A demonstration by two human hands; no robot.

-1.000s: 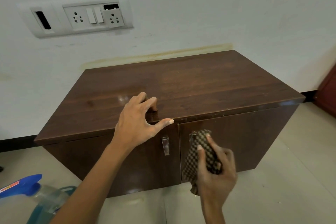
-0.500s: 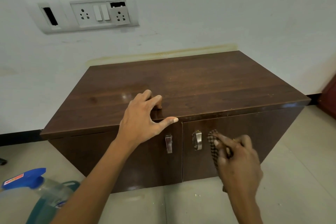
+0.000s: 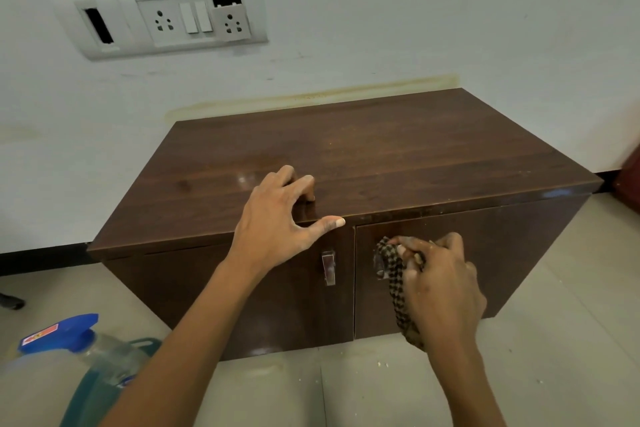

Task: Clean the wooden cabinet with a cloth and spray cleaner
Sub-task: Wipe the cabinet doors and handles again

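Cloth (image 3: 394,276) against the right door's handle, right hand (image 3: 441,288) nearer

We grip the checked cloth in our right hand, fingers (image 3: 415,242) curled round it, pressing it onto the upright handle (image 3: 379,265) at the inner edge of the right door (image 3: 519,253) of the cabinet (image 3: 381,156). The rest of that door lies to the right of the fingers, so the next stroke likely runs that way. Our left hand (image 3: 277,222) braces on the cabinet's front edge, fingers arched, thumb spread wide, holding nothing. Down left, the spray bottle (image 3: 69,340) stands well apart.
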